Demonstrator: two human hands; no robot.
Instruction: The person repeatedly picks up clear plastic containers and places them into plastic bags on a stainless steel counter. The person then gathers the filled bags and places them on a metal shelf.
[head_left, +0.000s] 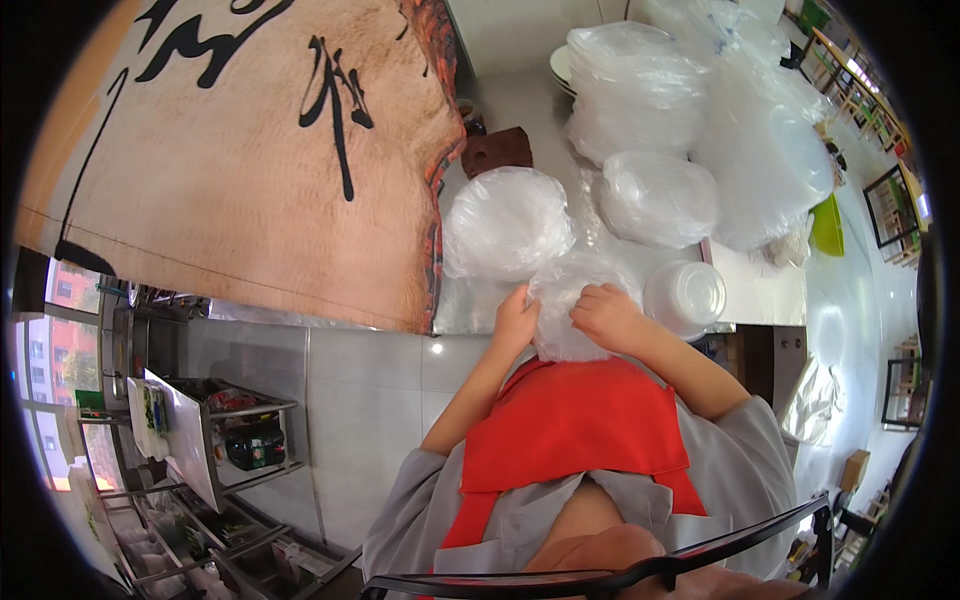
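Observation:
A clear plastic bag (562, 319) with something round and pale inside lies at the front edge of the metal counter, against the red apron. My left hand (517, 319) grips its left side. On its upper right part rests my right hand (604, 319), fingers curled and pinching the film. Just right of the bag stands a stack of translucent plastic bowls (684, 296). Behind my left hand sits a round plastic-wrapped bundle (508, 223), and a similar wrapped bundle (660, 199) lies farther right. The exact contents of the bags cannot be told.
Large wrapped stacks (637, 90) and a long bagged stack of bowls (780, 165) fill the back right. A brown cloth (497, 151) lies behind the bundles. A hanging curtain (300, 187) with black lettering covers the left. Below it is a metal rack (259, 409).

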